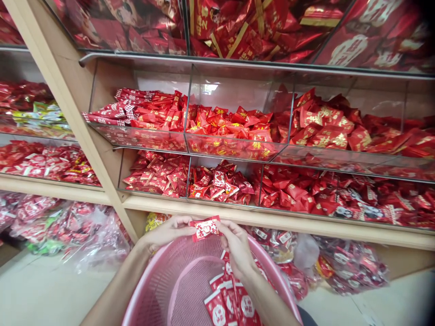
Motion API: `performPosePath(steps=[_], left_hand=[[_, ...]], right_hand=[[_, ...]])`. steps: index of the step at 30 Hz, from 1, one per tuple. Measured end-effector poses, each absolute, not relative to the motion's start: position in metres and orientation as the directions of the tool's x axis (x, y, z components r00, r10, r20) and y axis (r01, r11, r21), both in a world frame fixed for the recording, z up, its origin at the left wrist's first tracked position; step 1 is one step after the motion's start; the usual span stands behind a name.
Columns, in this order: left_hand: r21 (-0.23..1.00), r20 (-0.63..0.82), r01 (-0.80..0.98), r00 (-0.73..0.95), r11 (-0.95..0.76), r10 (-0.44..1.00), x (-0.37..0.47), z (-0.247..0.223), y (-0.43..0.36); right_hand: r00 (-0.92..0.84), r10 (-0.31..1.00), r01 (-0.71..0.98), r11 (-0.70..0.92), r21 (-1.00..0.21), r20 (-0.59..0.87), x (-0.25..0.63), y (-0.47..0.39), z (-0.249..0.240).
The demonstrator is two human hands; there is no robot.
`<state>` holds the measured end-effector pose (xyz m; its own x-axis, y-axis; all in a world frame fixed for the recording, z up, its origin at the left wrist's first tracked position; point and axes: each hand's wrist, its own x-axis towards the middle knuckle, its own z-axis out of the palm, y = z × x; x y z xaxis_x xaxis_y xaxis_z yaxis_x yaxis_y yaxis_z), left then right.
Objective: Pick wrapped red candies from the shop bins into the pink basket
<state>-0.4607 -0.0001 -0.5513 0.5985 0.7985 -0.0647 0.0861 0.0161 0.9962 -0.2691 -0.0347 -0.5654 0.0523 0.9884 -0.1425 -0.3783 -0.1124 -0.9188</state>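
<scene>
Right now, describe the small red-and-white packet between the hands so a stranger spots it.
Find the round pink plastic basket below the pale wooden shelf edge. Near its far rim, the left hand and right hand hold a small oblong red-and-white packet by opposite ends. Unlike the red wrapped packets lying inside the basket, it is held up.
</scene>
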Motion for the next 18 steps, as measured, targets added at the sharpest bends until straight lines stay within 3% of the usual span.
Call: performPosePath(steps=[3, 8, 18], left_hand=[[0.996, -0.082, 0.082, 0.601, 0.04, 0.795, -0.463, -0.554, 0.001], [0.992, -0.113, 0.116, 0.61, 0.052, 0.784, -0.467, -0.561, 0.005], [0.972, -0.112, 0.231, 0.593, -0.035, 0.798, -0.468, -0.562, 0.007]], right_hand=[[0.049, 0.986, -0.38, -0.129, -0.916, -0.159, -0.267, -0.035, -0.568], [-0.005, 0.998, -0.157, -0.064, -0.986, -0.064, -0.262, -0.034, -0.571], [-0.248, 0.957, 0.134, -0.121, -0.984, -0.152, -0.235, -0.036, -0.567]])
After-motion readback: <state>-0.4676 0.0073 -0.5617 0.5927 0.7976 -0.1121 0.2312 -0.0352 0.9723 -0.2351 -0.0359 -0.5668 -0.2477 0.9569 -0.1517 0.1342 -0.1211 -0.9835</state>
